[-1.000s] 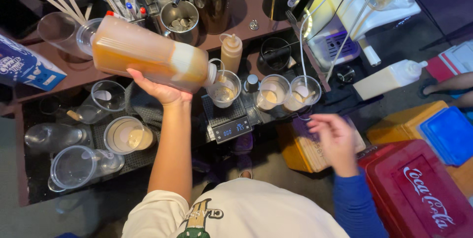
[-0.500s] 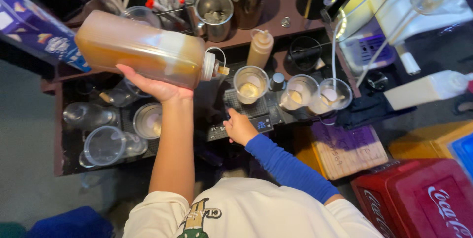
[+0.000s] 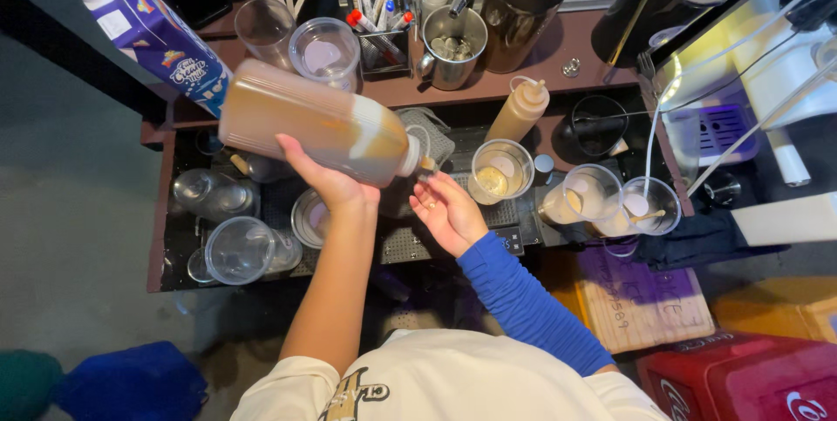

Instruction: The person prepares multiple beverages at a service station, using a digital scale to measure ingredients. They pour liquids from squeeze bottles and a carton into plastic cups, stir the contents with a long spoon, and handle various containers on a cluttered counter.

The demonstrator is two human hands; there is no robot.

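Observation:
My left hand [image 3: 329,184] grips from below a large plastic bottle of brown liquid [image 3: 305,125], held on its side with the nozzle pointing right. My right hand [image 3: 446,209], in a blue sleeve, is open with its palm up just below and right of the nozzle. It holds nothing. To the right of the nozzle, a clear cup [image 3: 500,171] with a little yellowish liquid stands on a black scale [image 3: 510,238].
Two cups of pale liquid [image 3: 582,199] [image 3: 651,206] stand right of the scale. Behind are a tan squeeze bottle [image 3: 520,109], a metal cup [image 3: 452,46], a dark flask [image 3: 523,3] and a blue carton [image 3: 153,33]. Empty cups [image 3: 240,249] lie left. A red cooler [image 3: 750,377] is low right.
The bottle's nozzle has drawn back left from the cup on the scale. My right hand left the scale's front and rose, palm up, under the nozzle. The view has shifted.

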